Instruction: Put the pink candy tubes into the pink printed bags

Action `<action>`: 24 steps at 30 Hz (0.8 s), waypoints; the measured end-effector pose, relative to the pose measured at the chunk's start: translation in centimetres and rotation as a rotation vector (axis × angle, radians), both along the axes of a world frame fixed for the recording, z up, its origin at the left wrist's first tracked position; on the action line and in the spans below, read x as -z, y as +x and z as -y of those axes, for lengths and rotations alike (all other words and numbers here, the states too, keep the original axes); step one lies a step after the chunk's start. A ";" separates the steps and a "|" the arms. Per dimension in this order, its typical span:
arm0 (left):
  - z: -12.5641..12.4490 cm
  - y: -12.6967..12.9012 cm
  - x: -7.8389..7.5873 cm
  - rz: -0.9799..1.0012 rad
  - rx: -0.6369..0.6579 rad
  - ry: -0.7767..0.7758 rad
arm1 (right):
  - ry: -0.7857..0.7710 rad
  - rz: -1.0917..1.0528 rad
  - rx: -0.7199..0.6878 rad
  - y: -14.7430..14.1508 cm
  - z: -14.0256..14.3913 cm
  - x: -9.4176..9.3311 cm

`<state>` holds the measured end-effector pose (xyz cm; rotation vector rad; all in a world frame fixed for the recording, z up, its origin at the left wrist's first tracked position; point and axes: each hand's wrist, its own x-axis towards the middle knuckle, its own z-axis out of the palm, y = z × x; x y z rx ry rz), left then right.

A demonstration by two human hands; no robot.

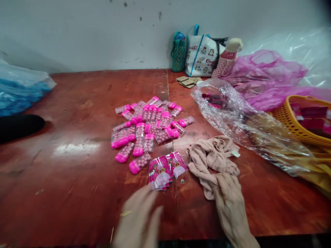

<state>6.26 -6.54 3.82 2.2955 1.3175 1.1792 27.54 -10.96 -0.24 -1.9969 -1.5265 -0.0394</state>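
Note:
My left hand (139,220) is blurred at the bottom centre, fingers apart and holding nothing, just short of a small stack of pink printed sachets (165,170). My right hand (231,210) reaches in from the bottom right, and its fingers grip the near end of a crumpled beige cloth (212,155). Beyond the sachets lies a pile of several clear tubes with pink caps (148,129), filled with pink balls. Everything rests on a red-brown wooden table (77,155).
A crinkled clear plastic bag (245,120) and an orange basket (297,120) sit at the right, with pink plastic (266,75) behind them. Bags (201,55) stand against the wall. A blue-filled plastic bag (20,89) and a dark object (18,125) are at the left.

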 end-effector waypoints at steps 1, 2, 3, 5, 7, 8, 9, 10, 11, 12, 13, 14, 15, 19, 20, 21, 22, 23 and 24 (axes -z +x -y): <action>-0.6 2.5 0.2 -0.090 0.098 0.028 | 0.008 -0.010 0.007 -0.2 0.0 0.0; -1.2 5.1 0.4 -0.180 0.197 0.045 | 0.006 -0.030 0.004 -0.3 0.0 0.0; -1.7 7.5 0.7 -0.260 0.289 0.055 | 0.004 -0.055 -0.002 -0.2 0.0 -0.1; -2.6 11.3 1.2 -0.351 0.395 0.040 | 0.014 -0.098 -0.020 0.5 0.1 -0.1; -3.4 13.4 1.8 -0.349 0.446 -0.012 | 0.023 -0.135 -0.037 1.5 0.3 0.0; -3.8 13.9 2.0 -0.341 0.452 -0.025 | 0.018 -0.167 -0.041 2.0 0.4 0.1; -4.0 14.1 2.1 -0.333 0.451 -0.033 | 0.007 -0.219 -0.038 2.5 0.4 0.2; -4.2 14.0 2.2 -0.328 0.444 -0.033 | -0.009 -0.289 -0.023 2.8 0.5 0.2; -4.4 13.7 2.1 -0.329 0.445 -0.030 | -0.029 -0.370 0.003 3.1 0.5 0.2; -4.4 13.2 1.8 -0.324 0.454 -0.034 | -0.053 -0.452 0.028 3.2 0.5 0.0; -4.5 12.5 1.5 -0.306 0.464 -0.047 | -0.063 -0.511 0.058 3.2 0.4 -0.4; -4.5 11.6 1.1 -0.279 0.469 -0.053 | -0.053 -0.530 0.095 3.1 0.2 -0.8; -4.5 10.6 0.6 -0.231 0.461 -0.059 | -0.018 -0.497 0.135 2.7 0.0 -1.4; -5.1 5.5 -0.1 -0.211 0.209 0.067 | 0.208 -0.127 0.157 -0.5 -2.5 -3.9; -5.4 4.3 0.2 -0.271 0.164 0.090 | 0.237 -0.062 0.104 -1.6 -3.3 -4.3; -5.6 3.4 0.6 -0.332 0.135 0.097 | 0.226 -0.027 0.033 -2.7 -4.2 -4.4; -5.8 2.6 1.1 -0.393 0.120 0.100 | 0.164 -0.017 -0.020 -3.8 -5.1 -4.2; -6.0 2.1 1.7 -0.446 0.112 0.094 | 0.069 -0.005 -0.050 -4.8 -5.8 -3.9; -6.0 1.7 2.3 -0.485 0.105 0.085 | 0.008 0.020 -0.049 -5.5 -6.4 -3.5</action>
